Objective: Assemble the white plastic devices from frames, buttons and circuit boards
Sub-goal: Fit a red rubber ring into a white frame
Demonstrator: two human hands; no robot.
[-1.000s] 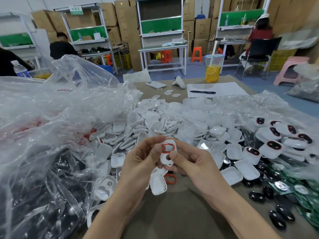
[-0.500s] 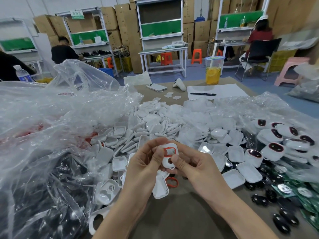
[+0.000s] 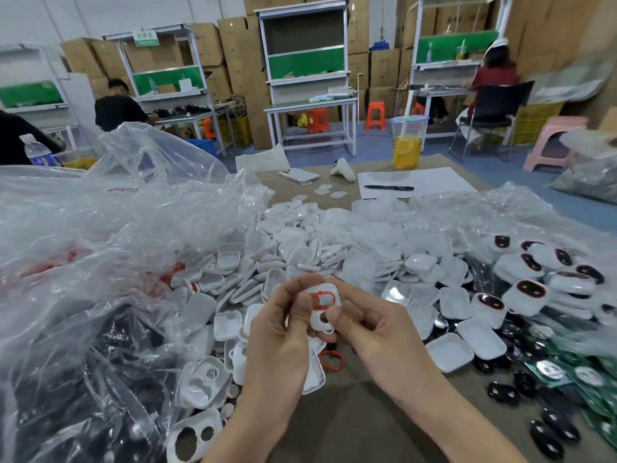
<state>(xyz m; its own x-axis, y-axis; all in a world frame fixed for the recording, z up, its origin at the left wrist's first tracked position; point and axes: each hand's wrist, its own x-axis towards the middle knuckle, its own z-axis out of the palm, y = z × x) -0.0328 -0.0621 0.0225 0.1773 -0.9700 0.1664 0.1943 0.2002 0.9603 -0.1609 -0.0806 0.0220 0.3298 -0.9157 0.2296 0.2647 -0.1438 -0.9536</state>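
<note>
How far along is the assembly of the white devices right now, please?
Done: a pile of finished devices with dark buttons lies at the right. In hand: the left hand and right hand both pinch a white frame with a red ring in its upper opening; its openings look empty otherwise. Left: a large heap of white shells, loose black buttons and green circuit boards.

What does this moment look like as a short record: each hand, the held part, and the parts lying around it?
left hand: pinches white frame at its left edge
right hand: holds the same frame, thumb on its lower part
held part: red ring sits in the upper opening
under hands: loose red ring on table
behind: white shells
right: finished devices, black buttons, green circuit boards
left: clear plastic bag
</note>
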